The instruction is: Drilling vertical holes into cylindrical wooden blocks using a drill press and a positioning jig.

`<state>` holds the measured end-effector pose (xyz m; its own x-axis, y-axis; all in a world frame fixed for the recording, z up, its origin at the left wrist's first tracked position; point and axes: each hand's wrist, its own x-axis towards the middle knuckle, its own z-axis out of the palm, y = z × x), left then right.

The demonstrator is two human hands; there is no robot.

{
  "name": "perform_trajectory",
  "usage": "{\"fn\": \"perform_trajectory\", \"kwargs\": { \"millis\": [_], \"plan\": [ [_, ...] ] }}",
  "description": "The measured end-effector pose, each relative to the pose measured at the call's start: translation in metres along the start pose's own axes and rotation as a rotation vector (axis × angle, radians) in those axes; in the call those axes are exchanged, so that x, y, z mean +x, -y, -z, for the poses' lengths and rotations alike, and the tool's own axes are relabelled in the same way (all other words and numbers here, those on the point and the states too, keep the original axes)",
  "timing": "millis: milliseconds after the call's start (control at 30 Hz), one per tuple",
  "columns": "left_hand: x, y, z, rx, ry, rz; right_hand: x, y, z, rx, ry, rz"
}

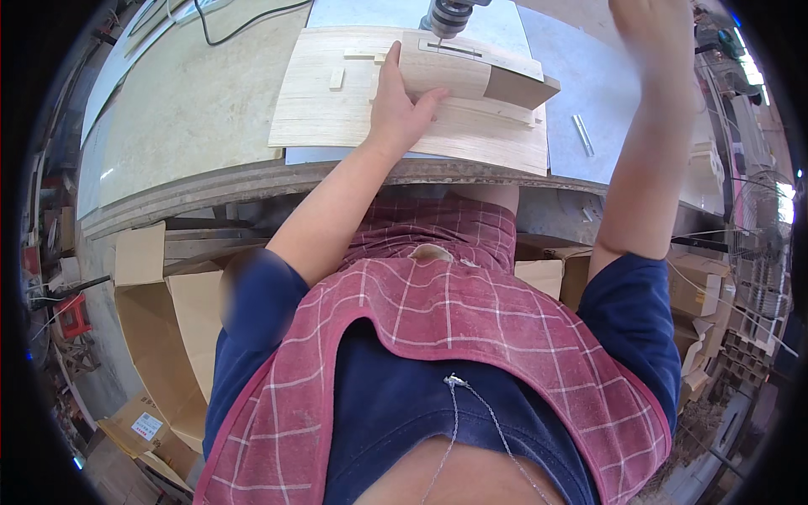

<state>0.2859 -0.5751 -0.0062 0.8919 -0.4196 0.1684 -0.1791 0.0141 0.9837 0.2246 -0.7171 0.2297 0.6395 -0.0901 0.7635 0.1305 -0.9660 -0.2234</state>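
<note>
My left hand [404, 105] presses around the left end of a pale wooden box [446, 74], index finger along its end and thumb on its near side. A long narrow slot shows in the box's top face. Above that slot hangs a drill chuck [451, 17] with a thin bit [439, 40] whose tip is at the slot; I cannot tell how deep it sits. Under the box lies a wide wooden board [324, 118] with small wood strips [364, 55] fixed on it. My right hand [644, 17] is raised at the top right, its fingers beyond the picture's edge.
A small metal strip [582, 135] lies on the workbench [210, 109], right of the board. A black cable [244, 34] runs across the far left. Open cardboard boxes [160, 337] stand below the bench at left, others [699, 286] at right. A red stool [74, 316] stands far left.
</note>
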Motion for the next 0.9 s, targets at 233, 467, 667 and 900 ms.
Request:
{"fn": "perform_trajectory", "kwargs": {
  "millis": [233, 467, 667, 900],
  "plan": [
    [0.002, 0.0, -0.004, 0.017, 0.004, 0.017, -0.067, -0.013, -0.025, 0.112, -0.087, -0.014],
    [-0.002, 0.0, -0.002, 0.024, -0.005, 0.015, -0.112, -0.019, -0.073, 0.287, -0.329, -0.001],
    [-0.002, -0.002, -0.004, 0.057, -0.02, 0.011, -0.133, -0.039, -0.107, 0.329, -0.391, 0.1],
    [0.0, 0.004, -0.004, 0.035, -0.025, 0.005, -0.137, -0.041, -0.116, 0.351, -0.409, 0.08]
  ]
}}
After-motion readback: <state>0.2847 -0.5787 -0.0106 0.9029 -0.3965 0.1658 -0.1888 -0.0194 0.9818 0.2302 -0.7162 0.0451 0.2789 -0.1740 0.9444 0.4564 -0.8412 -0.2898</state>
